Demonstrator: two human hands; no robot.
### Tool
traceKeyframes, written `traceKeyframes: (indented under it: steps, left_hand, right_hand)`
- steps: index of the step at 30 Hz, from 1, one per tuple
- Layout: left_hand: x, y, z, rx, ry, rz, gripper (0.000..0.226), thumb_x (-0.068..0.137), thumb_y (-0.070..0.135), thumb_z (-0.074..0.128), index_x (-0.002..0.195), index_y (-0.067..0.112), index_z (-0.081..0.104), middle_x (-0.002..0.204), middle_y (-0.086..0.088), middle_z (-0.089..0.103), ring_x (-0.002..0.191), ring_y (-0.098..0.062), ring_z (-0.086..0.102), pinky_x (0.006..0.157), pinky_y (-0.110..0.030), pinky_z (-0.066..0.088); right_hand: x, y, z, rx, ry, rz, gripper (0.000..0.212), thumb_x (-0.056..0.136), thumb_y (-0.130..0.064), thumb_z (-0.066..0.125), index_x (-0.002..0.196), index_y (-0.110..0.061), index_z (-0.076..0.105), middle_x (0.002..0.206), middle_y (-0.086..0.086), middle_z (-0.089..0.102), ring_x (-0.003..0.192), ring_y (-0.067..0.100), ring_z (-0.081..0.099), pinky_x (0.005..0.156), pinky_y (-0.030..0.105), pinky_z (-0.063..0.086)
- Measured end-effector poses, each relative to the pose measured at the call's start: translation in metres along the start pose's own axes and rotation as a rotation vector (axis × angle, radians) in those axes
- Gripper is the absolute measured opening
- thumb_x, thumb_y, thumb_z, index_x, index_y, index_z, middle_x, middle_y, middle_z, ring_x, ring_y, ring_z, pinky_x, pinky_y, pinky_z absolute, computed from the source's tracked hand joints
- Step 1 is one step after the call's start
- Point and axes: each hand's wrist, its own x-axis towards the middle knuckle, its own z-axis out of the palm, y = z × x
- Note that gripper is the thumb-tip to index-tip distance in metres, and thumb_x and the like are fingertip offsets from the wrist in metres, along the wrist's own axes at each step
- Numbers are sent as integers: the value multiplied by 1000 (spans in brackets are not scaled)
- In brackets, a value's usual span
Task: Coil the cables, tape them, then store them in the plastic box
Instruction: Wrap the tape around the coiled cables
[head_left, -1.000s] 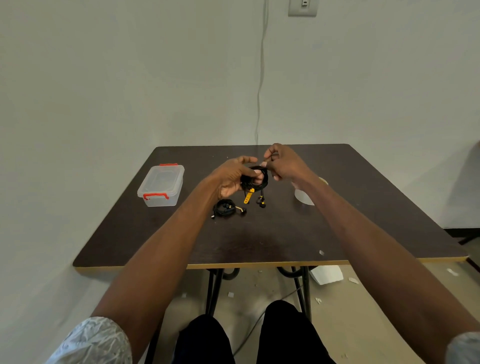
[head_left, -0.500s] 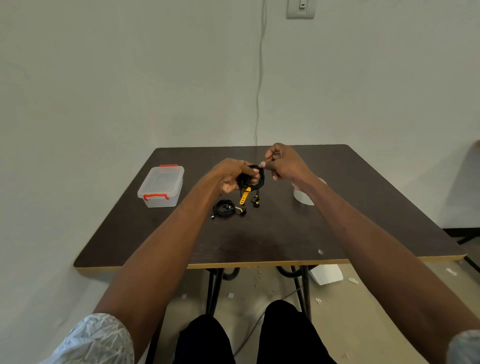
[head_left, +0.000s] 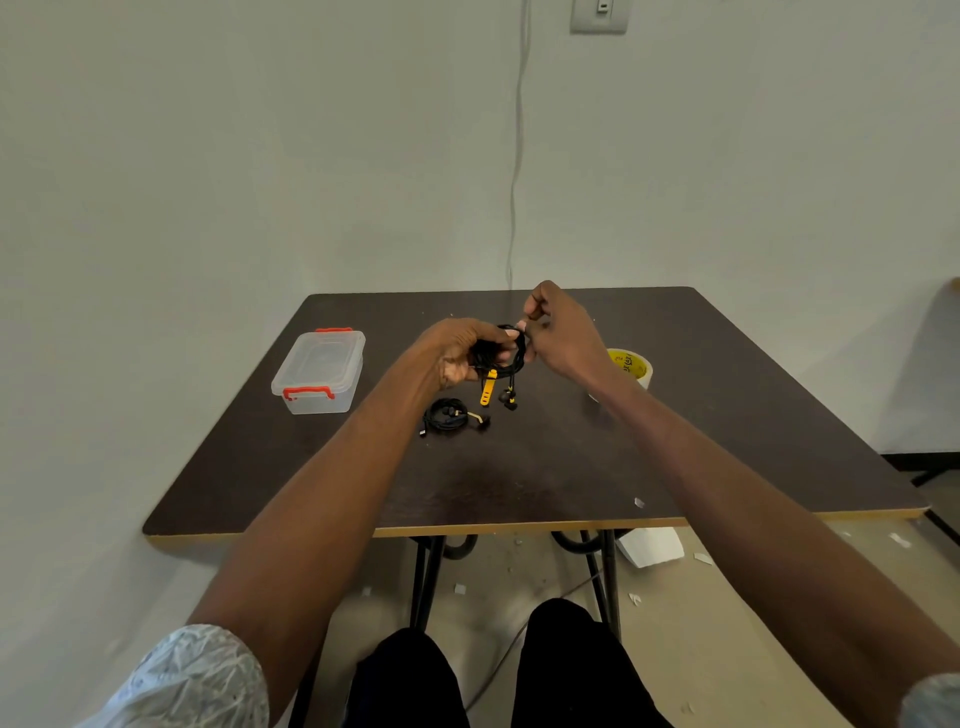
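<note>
My left hand (head_left: 460, 353) grips a coil of black cable (head_left: 501, 358) above the middle of the dark table (head_left: 545, 467); a yellow strap and small black-and-yellow ends hang below it. My right hand (head_left: 558, 332) pinches the top of the same coil with thumb and fingertips. A second black coil (head_left: 449, 414) lies on the table just below my left hand. The clear plastic box (head_left: 319, 371) with red latches sits lid-on at the left. A roll of tape (head_left: 629, 365) stands behind my right wrist, partly hidden.
A white wall with a thin cord hanging from a socket (head_left: 600, 15) backs the table. A small white scrap (head_left: 639, 502) lies near the front edge. My knees and scraps of litter on the floor show below the table.
Both hands rose slightly with the coil. My right fingers shifted along its top, and the tape roll shows more from behind my wrist.
</note>
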Motion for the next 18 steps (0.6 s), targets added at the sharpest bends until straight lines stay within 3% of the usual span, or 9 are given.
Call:
traceKeyframes:
  steps: [5, 8, 12, 18]
  left_hand:
    - [3, 3, -1, 24, 3, -54, 4, 82, 4, 70, 79, 5, 67, 65, -2, 69, 55, -10, 63, 66, -24, 56]
    - [3, 4, -2, 14, -11, -82, 3, 83, 1, 67, 81, 3, 66, 66, -5, 69, 55, -11, 65, 63, -25, 57]
    - [5, 4, -7, -52, -39, -88, 10, 81, 0, 63, 90, 0, 65, 85, -11, 70, 69, -17, 68, 74, -34, 57]
    - [1, 5, -6, -6, -91, -50, 16, 79, 13, 72, 92, 5, 70, 85, -10, 72, 78, -20, 67, 83, -38, 55]
  right_hand:
    - [-1, 1, 3, -45, -1, -46, 12, 94, -4, 53, 93, -14, 46, 90, 7, 61, 54, 15, 67, 50, 21, 49]
    - [-2, 1, 4, -41, -1, -53, 11, 94, -5, 54, 93, -14, 47, 89, 5, 61, 55, 13, 67, 49, 15, 46]
    - [-4, 2, 4, -39, 16, -52, 10, 95, -8, 54, 94, -15, 47, 89, 1, 61, 58, 13, 68, 50, 13, 44]
    - [-4, 4, 4, -118, 35, -84, 14, 92, -8, 55, 92, -18, 46, 94, 3, 63, 76, 24, 68, 65, 35, 52]
